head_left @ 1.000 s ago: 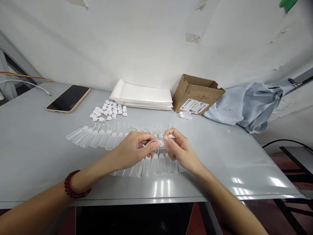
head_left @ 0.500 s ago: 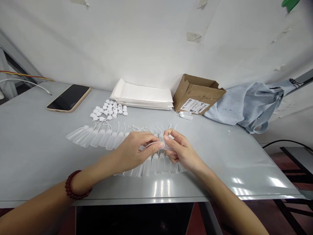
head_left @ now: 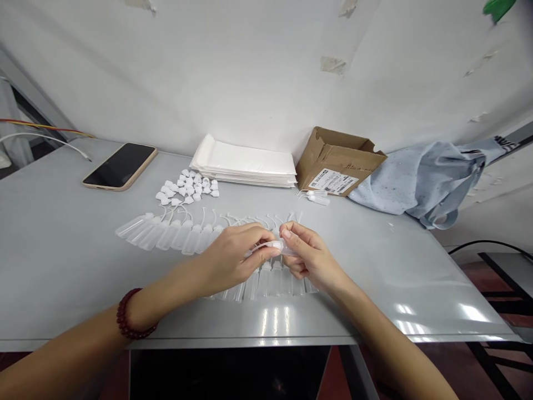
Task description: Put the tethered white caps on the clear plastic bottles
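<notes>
My left hand [head_left: 235,258] pinches a white cap [head_left: 273,244] with a thin pale strap, between thumb and fingers. My right hand [head_left: 310,253] is closed on the small translucent plastic bottle [head_left: 287,251] joined to that cap; its fingers hide most of the body. Behind and left of my hands, similar bottles [head_left: 166,236] lie in a slanted row, their thin straps pointing away from me. A second row of bottles [head_left: 266,280] lies under and in front of my hands, partly covered by them. Loose white caps [head_left: 183,186] form a pile behind the first row.
A phone [head_left: 120,166] lies at the left of the grey table [head_left: 75,266]. Along the wall are a stack of white envelopes [head_left: 250,161], an open cardboard box [head_left: 337,161] and a light blue cloth bag [head_left: 410,178]. A few small bottles [head_left: 318,197] lie by the box.
My left fingertips have shifted slightly on the piece, and more of the white cap shows between them. My right hand keeps its grip. The whole view has moved a little.
</notes>
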{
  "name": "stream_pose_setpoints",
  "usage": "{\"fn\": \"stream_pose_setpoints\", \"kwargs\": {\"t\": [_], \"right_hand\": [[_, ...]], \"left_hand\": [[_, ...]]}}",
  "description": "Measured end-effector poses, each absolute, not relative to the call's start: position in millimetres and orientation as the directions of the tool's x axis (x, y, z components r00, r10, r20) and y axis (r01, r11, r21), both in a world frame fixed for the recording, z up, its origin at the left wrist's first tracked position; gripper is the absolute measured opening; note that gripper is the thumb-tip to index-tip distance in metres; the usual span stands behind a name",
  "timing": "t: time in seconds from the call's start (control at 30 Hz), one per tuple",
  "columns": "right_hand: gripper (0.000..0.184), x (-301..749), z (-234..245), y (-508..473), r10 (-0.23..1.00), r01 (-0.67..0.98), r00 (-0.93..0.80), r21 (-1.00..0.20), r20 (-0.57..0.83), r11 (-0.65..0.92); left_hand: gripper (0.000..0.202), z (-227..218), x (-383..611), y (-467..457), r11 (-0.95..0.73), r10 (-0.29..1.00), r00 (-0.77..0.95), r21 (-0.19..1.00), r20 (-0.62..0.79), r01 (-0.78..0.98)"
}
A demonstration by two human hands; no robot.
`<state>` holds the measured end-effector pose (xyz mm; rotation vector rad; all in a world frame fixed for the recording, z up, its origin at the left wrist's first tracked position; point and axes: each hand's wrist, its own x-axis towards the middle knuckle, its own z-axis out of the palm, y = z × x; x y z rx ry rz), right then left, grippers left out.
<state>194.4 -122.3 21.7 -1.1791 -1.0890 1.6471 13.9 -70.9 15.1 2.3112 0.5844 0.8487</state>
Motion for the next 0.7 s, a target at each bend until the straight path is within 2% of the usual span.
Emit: {"fn": "stream_pose_setpoints", "kwargs": {"t": [0.17, 0.33, 0.5, 0.7], "right_hand": [[0.03, 196, 22, -122, 0.951, -0.111, -0.219, -0.963, -0.216, -0.245], [0.033, 197, 22, -121, 0.943, -0.075, -0.228, -0.961, -0.244, -0.267], [0.033, 197, 22, -122, 0.929, -0.069, -0.238, -0.95, -0.282, -0.306], [0.033, 196, 20, -121, 0.926, -0.086, -0.233, -0.942, -0.297, -0.324]], "left_hand": [[0.031, 22, 15, -72, -0.651, 0.611, 0.737, 0.713, 0.289, 0.26], [0.034, 26, 16, -74, -0.546, 0.644, 0.747, 0.784, 0.167, 0.296], [0.033, 23, 13, -74, -0.629, 0.588, 0.764, 0.743, 0.264, 0.227], [0.028, 16, 12, -71, -0.776, 0.486, 0.767, 0.61, 0.419, 0.159]]}}
